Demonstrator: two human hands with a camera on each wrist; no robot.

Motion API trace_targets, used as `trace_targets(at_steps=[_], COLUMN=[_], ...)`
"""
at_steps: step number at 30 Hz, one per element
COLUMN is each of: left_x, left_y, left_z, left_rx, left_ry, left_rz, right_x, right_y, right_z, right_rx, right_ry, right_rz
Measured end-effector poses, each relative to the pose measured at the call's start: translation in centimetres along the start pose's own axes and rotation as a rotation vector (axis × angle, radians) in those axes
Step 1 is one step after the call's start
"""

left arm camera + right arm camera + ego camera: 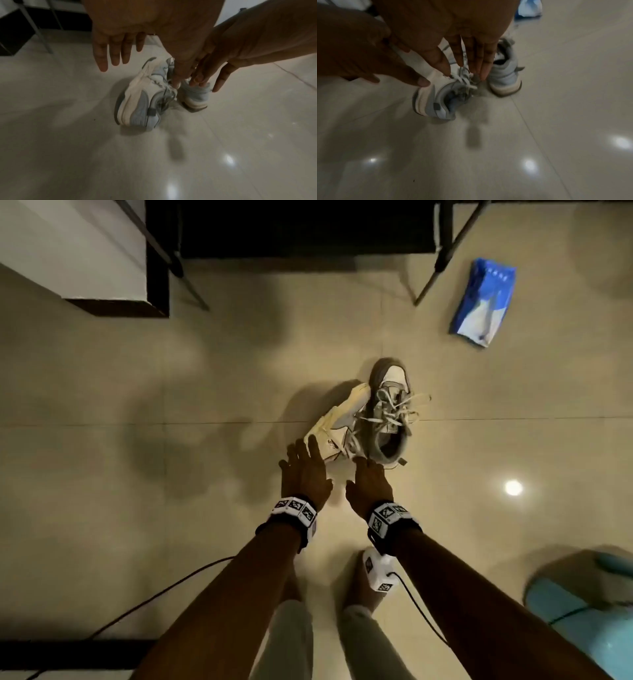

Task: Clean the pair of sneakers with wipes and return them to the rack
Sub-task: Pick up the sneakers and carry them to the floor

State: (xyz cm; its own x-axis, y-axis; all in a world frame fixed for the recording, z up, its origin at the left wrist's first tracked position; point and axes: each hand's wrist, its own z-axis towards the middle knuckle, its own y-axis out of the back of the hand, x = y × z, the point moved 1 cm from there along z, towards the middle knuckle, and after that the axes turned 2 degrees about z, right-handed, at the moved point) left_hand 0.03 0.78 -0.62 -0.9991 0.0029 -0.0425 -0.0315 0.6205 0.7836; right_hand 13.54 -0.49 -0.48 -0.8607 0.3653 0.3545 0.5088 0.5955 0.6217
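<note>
Two white and grey sneakers lie on the tile floor. One sneaker (337, 422) (137, 102) (435, 97) is tipped on its side; the other sneaker (390, 409) (195, 97) (505, 75) stands upright to its right, laces loose. My left hand (305, 460) (140, 70) reaches over the tipped sneaker's heel with straight, spread fingers. My right hand (366, 474) (465, 73) hovers at the laces between the two, fingers straight. Neither hand holds anything. A blue wipes pack (483, 302) (529, 8) lies far right on the floor.
A black metal rack (301, 231) stands at the far edge, its legs on the floor. A white cabinet (68, 244) is at the far left. A light blue object (582, 611) sits near right. Cables trail beside my legs. Bare floor surrounds the sneakers.
</note>
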Motion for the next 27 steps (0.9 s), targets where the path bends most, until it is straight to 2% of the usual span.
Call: trace_targets(at_steps=[3,5,7,8,10,11,12,14,16,18,19,21,23,25,27], left_x=[0.7,1.1,1.6,1.9,2.9,3.3,3.5,3.9,4.0,3.8,3.7,3.0,1.9,0.8,0.4], left_y=[-4.4,-6.2,-6.6,-6.3,-6.2,-5.7,-4.8,-3.6,-2.8,-1.6,-1.1,-0.3,-0.4,-1.2,-2.4], left_z=[3.2,5.0,6.3,6.5,6.8,7.2,7.5,7.6,7.5,6.5,6.2,5.4,4.6,4.5,5.1], left_rx=[0.026,-0.027,-0.129,-0.133,-0.044,0.012,0.090,0.218,0.256,0.177,0.086,-0.068,-0.092,0.027,0.167], left_ry=[0.091,0.105,0.116,0.124,0.161,0.183,0.201,0.234,0.234,0.232,0.218,0.096,-0.106,-0.251,-0.264], left_rz=[-0.038,-0.120,-0.225,-0.369,-0.686,-0.761,-0.762,-0.616,-0.438,-0.293,-0.230,-0.233,-0.265,-0.189,-0.058], right_x=[-1.5,-2.3,-2.1,-1.9,-1.5,-1.0,-0.4,0.2,0.5,0.8,0.7,0.3,-0.6,-2.0,-3.5], right_y=[-3.5,-4.9,-5.0,-4.5,-3.5,-2.7,-1.6,-0.4,-0.3,-0.2,0.2,1.3,2.4,2.6,1.8], right_z=[4.3,6.9,8.3,8.3,7.9,7.7,7.4,7.0,6.9,6.8,6.8,6.6,6.2,6.3,6.7], right_rx=[0.010,0.000,-0.046,-0.079,-0.174,-0.216,-0.208,-0.101,0.032,0.042,-0.018,-0.195,-0.277,-0.199,-0.021], right_ry=[-0.009,0.018,0.115,0.144,0.215,0.259,0.280,0.289,0.285,0.254,0.215,0.078,-0.051,-0.130,-0.173], right_rz=[0.046,0.086,0.123,0.148,0.193,0.197,0.166,0.010,-0.156,-0.153,-0.110,-0.043,-0.060,-0.123,-0.244])
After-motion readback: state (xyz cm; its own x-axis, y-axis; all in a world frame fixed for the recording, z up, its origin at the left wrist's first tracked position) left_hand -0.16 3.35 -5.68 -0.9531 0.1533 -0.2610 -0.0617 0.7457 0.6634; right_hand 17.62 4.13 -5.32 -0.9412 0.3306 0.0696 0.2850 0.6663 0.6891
